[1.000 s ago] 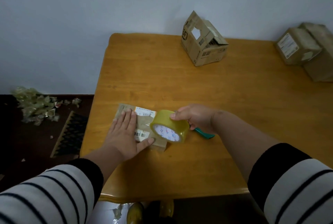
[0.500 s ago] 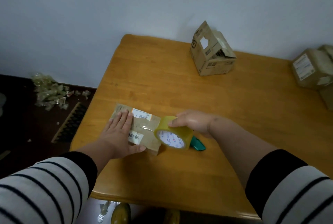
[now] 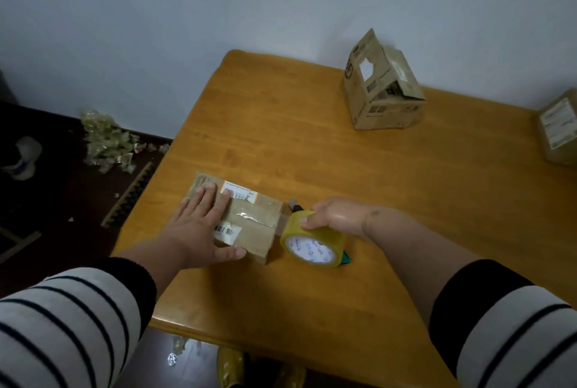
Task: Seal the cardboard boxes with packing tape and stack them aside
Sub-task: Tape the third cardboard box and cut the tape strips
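Pressing flat on the small cardboard box (image 3: 249, 225), the open left hand (image 3: 199, 231) pins it. Right hand (image 3: 337, 215) grips the tape roll (image 3: 312, 244) just right of the box. Box looks light, stiff; hold by edges.

Left hand (image 3: 199, 231) flat, right hand (image 3: 338, 215) gripping

Flat cardboard box (image 3: 249, 225), under the left hand (image 3: 199, 228): two white barcode labels, print too small to read. Tape roll (image 3: 312, 242), gripped by the right hand (image 3: 340, 215): blue and red core lettering, blurred, illegible. Open box (image 3: 381, 90), far beyond the right hand: dark printed marks, unreadable.
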A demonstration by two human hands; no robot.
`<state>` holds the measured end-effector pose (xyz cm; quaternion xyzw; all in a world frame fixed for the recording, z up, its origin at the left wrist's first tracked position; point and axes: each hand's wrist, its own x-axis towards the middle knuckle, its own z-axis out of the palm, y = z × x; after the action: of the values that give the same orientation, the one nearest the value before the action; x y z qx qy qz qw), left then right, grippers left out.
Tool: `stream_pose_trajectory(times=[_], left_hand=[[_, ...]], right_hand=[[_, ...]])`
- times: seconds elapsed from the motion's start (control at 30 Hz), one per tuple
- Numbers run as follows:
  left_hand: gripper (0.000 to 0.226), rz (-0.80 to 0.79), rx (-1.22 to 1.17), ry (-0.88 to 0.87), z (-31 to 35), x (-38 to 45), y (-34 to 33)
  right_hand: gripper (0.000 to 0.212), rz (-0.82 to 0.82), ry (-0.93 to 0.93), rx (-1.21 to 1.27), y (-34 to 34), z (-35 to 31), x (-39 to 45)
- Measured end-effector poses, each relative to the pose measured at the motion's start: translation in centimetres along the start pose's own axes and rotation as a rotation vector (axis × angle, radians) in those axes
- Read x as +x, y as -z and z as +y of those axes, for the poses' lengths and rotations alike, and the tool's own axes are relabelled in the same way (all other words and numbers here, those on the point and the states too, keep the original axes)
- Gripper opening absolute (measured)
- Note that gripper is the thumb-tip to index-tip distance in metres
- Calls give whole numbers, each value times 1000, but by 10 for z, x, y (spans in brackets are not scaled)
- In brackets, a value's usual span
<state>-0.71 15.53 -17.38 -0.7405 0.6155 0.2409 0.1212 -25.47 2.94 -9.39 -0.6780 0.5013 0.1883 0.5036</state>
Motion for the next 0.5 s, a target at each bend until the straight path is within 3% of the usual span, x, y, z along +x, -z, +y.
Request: stream_pose_trajectory(times=[0.17,0.5], left_hand=[[117,13,37,-16,-1,-1,-4],[114,100,93,-16,-2,2,-15]], right_hand=[[65,-7,-45,-68,-7,-3,2],[44,22,-101,-180,-22,-6,8]])
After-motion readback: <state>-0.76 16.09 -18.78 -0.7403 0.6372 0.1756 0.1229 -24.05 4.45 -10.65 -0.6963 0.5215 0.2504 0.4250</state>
